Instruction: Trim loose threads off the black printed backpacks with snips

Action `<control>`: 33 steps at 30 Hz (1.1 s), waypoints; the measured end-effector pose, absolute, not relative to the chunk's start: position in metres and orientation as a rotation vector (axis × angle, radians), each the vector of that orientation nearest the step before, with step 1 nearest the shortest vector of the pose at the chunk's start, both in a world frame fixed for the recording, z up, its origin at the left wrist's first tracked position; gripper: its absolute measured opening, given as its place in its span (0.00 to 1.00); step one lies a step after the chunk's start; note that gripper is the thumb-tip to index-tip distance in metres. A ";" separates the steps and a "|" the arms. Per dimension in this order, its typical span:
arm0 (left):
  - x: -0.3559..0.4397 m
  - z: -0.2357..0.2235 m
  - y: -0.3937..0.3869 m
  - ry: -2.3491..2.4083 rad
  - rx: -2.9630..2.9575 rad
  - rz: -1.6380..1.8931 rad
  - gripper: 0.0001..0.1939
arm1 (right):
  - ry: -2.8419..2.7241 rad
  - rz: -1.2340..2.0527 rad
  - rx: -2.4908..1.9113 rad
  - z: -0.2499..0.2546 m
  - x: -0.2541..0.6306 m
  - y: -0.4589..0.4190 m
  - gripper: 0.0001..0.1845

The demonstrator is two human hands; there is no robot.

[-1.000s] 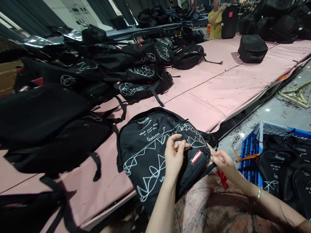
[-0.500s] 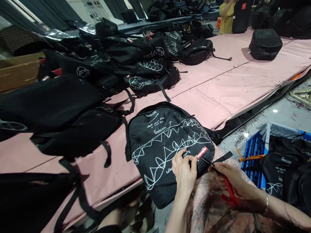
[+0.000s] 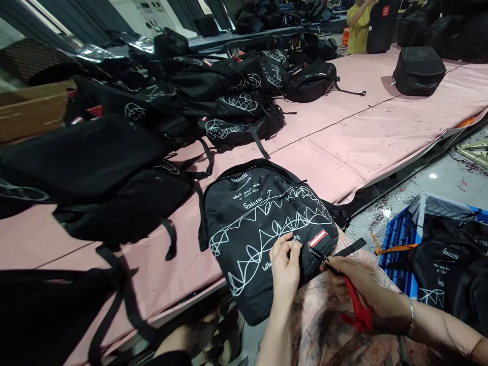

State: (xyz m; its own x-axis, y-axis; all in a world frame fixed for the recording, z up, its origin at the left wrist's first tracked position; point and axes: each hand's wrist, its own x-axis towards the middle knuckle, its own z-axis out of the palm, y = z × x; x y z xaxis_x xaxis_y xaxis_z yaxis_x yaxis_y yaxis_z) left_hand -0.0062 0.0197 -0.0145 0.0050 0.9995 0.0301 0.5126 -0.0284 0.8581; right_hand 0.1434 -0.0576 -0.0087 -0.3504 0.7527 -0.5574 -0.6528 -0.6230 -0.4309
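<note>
A black backpack [image 3: 236, 234] with white scribbled lines and lettering lies front up at the table's edge, its lower corner over my lap. My left hand [image 3: 285, 259] rests on its front with thumb and fingertips pinched together; whatever is between them is too small to make out. In my right hand [image 3: 353, 277] is a pair of small dark scissors [image 3: 319, 254], with red cloth [image 3: 358, 305] hanging from the grip. Their tips point at the fabric just below the red label [image 3: 317, 238].
More black backpacks [image 3: 129, 152] are heaped along the left of the pink-covered table [image 3: 316, 152]. A black bag [image 3: 419, 71] stands farther back. Loose threads are scattered about. On the floor at right, a blue crate [image 3: 400, 239] holds backpacks. A person in yellow [image 3: 358, 28] handles a bag beyond.
My left hand has drawn slightly left, away from the red label, which now shows fully. The scissors have shifted a little left and down, from the label to just below it.
</note>
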 end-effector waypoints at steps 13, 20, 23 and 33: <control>0.008 -0.009 0.015 1.691 1.736 0.826 0.11 | -0.271 1.957 -1.050 -0.005 0.138 -0.058 0.20; 0.008 -0.011 0.015 1.693 1.672 0.883 0.12 | -0.280 1.985 -1.027 0.002 0.136 -0.059 0.22; 0.008 -0.011 0.015 1.684 1.678 0.894 0.12 | -0.245 1.969 -1.033 0.005 0.134 -0.058 0.21; 0.010 -0.014 0.010 1.647 1.799 0.966 0.12 | -0.096 1.913 -1.004 0.010 0.121 -0.042 0.21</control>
